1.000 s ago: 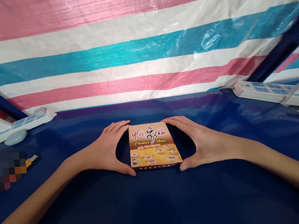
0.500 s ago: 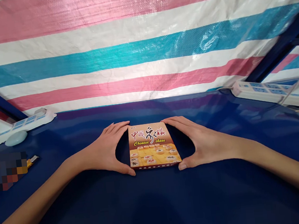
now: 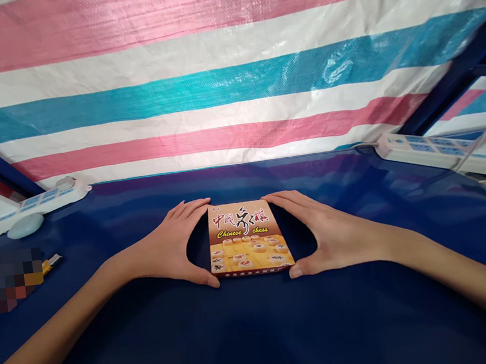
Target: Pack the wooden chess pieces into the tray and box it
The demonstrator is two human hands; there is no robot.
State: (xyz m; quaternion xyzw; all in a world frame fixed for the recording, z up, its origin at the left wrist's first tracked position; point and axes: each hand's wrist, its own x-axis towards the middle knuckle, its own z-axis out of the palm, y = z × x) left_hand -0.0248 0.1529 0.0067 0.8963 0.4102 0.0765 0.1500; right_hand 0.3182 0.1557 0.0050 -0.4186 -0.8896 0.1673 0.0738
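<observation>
A flat Chinese chess box point(image 3: 249, 236) lies on the dark blue table point(image 3: 258, 325), its printed lid facing up and its lettering upright to me. My left hand point(image 3: 180, 243) holds the box at its left corners, thumb at the near one and fingertips at the far one. On the other side, my right hand point(image 3: 318, 232) grips the right corners in the same way. Between each palm and the box's side there is a gap.
White power strips stand at the back left point(image 3: 49, 199) and back right point(image 3: 430, 148). A pale rounded object point(image 3: 25, 226) sits beside the left strip. A blurred-out patch with a yellow-and-black item point(image 3: 52, 264) lies at left. Behind the table hangs a striped plastic sheet point(image 3: 215, 86).
Nearly nothing differs. The view has shifted very slightly; both hands keep the same hold on the box.
</observation>
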